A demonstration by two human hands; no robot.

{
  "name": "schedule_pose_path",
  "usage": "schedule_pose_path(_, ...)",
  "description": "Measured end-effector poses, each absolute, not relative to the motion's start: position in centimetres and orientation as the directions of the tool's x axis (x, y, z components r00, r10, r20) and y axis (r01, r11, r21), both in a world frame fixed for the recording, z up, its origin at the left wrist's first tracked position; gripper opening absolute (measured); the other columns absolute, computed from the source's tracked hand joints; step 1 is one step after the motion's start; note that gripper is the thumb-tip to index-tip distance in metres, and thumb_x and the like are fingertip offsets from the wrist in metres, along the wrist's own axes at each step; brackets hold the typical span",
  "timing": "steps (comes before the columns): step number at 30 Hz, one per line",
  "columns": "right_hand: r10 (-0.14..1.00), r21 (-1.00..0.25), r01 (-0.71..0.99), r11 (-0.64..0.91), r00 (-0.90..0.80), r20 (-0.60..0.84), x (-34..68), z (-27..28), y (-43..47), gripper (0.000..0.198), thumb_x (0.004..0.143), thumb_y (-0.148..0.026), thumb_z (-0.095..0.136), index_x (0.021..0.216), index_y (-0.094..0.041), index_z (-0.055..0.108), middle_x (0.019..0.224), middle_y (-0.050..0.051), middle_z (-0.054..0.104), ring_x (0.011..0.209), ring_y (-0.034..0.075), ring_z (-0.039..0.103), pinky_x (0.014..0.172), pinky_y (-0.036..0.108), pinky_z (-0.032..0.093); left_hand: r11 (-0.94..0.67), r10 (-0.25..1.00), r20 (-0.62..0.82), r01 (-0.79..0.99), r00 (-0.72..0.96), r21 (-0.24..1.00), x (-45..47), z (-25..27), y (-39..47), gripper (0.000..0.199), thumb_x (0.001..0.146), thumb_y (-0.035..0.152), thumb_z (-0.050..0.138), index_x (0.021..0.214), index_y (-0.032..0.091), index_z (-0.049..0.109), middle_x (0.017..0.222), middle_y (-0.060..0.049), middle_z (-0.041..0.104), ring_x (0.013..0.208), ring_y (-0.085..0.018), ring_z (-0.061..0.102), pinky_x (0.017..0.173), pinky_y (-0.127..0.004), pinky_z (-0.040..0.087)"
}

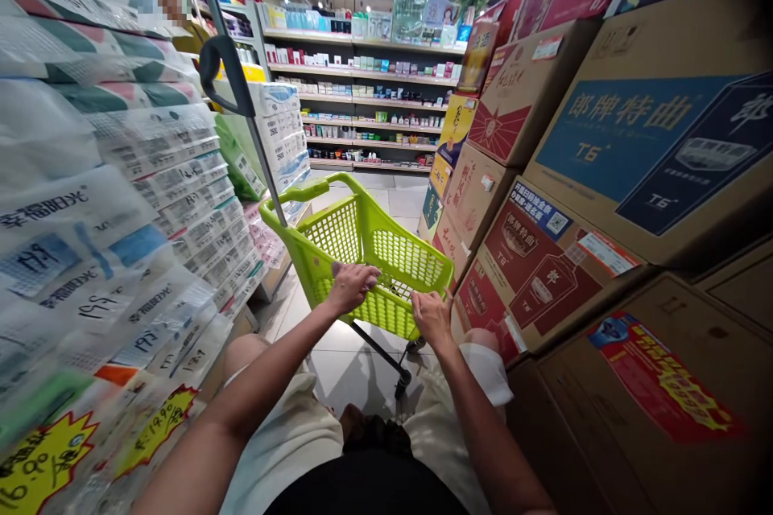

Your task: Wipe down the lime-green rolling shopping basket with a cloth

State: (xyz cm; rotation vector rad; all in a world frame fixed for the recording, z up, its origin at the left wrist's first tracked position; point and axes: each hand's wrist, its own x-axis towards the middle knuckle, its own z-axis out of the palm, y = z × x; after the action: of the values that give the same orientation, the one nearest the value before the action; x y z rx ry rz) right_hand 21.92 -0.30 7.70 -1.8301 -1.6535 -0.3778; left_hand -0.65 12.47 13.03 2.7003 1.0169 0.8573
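Note:
A lime-green rolling shopping basket [395, 314] stands tilted on the floor in front of me, between my knees. Its sides are perforated, and what I see of its inside is bare mesh. My left hand [353, 288] is closed over the near rim, fingers curled. My right hand [431, 318] is closed at the rim's right end near the corner; its fingertips are partly hidden. The basket's long grey pull handle [226, 80] rises from the left side, with a dark hooked grip at upper left. Below the basket are dark wheels [402, 382].
Plastic-wrapped tissue packs [181, 201] with handwritten prices form a tall stack close on my left. Stacked cardboard cartons [555, 257] wall the right side. Shelves of boxed goods [362, 72] cross the far end beyond the tiled floor [392, 197]. Another person [172, 0] is partly visible at upper left.

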Motion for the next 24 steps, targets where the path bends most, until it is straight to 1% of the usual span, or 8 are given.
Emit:
schedule_pose_path(2,0.799,-0.227,0.973,0.033,0.111,0.591,20.0,8.4,0.8,0.045,0.111,-0.038,0.041,0.083,-0.023,0.072,0.085,0.003,0.079,0.082,0.017,0.066,0.108,0.037,0.027,-0.803,0.594,0.439,0.528,0.674,0.277,0.1,12.6,11.0,0.054,0.077,0.008,0.056,0.124,0.031,0.069,0.113,-0.007,0.074,0.107,-0.029,0.064,0.102,-0.045,0.046)
schedule_pose_path(4,0.833,-0.196,0.979,0.064,0.056,0.550,18.7,8.5,1.7,0.044,0.110,-0.042,0.043,0.082,-0.023,0.071,0.083,0.003,0.078,0.077,0.015,0.065,0.091,0.030,0.033,-0.802,0.591,0.437,0.550,0.678,0.231,-0.4,12.9,10.7,0.055,0.077,0.008,0.056,0.125,0.031,0.068,0.113,-0.007,0.074,0.107,-0.029,0.064,0.103,-0.045,0.045)
schedule_pose_path(8,0.874,-0.117,0.993,0.016,0.043,0.485,18.7,7.7,2.0,0.052,0.109,-0.051,0.044,0.075,-0.023,0.071,0.067,0.002,0.073,0.062,0.014,0.059,0.068,0.030,0.026,-0.717,0.649,0.517,0.675,0.558,0.172,-5.1,14.5,13.2,0.045,0.083,0.010,0.054,0.121,0.028,0.068,0.115,-0.008,0.073,0.109,-0.029,0.063,0.109,-0.047,0.042)
schedule_pose_path(13,0.861,-0.066,0.997,0.048,-0.008,0.509,19.8,7.2,1.0,0.052,0.109,-0.048,0.045,0.074,-0.021,0.071,0.068,0.005,0.072,0.065,0.014,0.059,0.068,0.029,0.025,-0.522,0.694,0.646,0.840,0.319,0.147,-10.2,16.3,15.6,0.037,0.082,0.013,0.056,0.116,0.021,0.068,0.120,-0.013,0.070,0.125,-0.034,0.058,0.123,-0.056,0.027)
schedule_pose_path(15,0.858,-0.059,0.997,0.056,-0.018,0.513,19.8,7.4,0.6,0.052,0.109,-0.047,0.044,0.073,-0.021,0.071,0.067,0.005,0.071,0.066,0.015,0.060,0.071,0.028,0.027,-0.505,0.697,0.655,0.849,0.293,0.158,-9.9,16.1,14.8,0.039,0.081,0.013,0.056,0.118,0.019,0.068,0.119,-0.014,0.070,0.126,-0.035,0.058,0.123,-0.056,0.027)
schedule_pose_path(20,0.873,-0.072,0.997,0.013,0.024,0.488,18.2,8.7,1.2,0.052,0.108,-0.049,0.045,0.072,-0.022,0.071,0.068,0.004,0.074,0.066,0.015,0.062,0.084,0.028,0.035,-0.718,0.635,0.544,0.679,0.549,0.154,-4.6,13.5,10.4,0.043,0.085,0.011,0.053,0.124,0.022,0.069,0.108,-0.009,0.073,0.106,-0.029,0.063,0.107,-0.048,0.043)
schedule_pose_path(22,0.882,-0.069,0.997,0.045,-0.007,0.471,17.5,9.1,1.8,0.048,0.109,-0.046,0.045,0.076,-0.023,0.071,0.075,0.003,0.077,0.067,0.014,0.063,0.082,0.027,0.035,-0.768,0.591,0.518,0.628,0.619,0.125,-3.0,12.7,9.5,0.040,0.087,0.014,0.055,0.124,0.022,0.069,0.108,-0.010,0.072,0.105,-0.030,0.063,0.099,-0.046,0.046)
schedule_pose_path(24,0.886,-0.051,0.996,0.078,-0.046,0.461,17.1,9.2,2.2,0.045,0.109,-0.045,0.044,0.080,-0.023,0.071,0.078,0.002,0.078,0.066,0.014,0.063,0.073,0.028,0.032,-0.781,0.567,0.528,0.615,0.631,0.104,-2.7,12.7,9.7,0.039,0.088,0.016,0.056,0.124,0.024,0.069,0.106,-0.009,0.072,0.102,-0.028,0.063,0.101,-0.046,0.045)
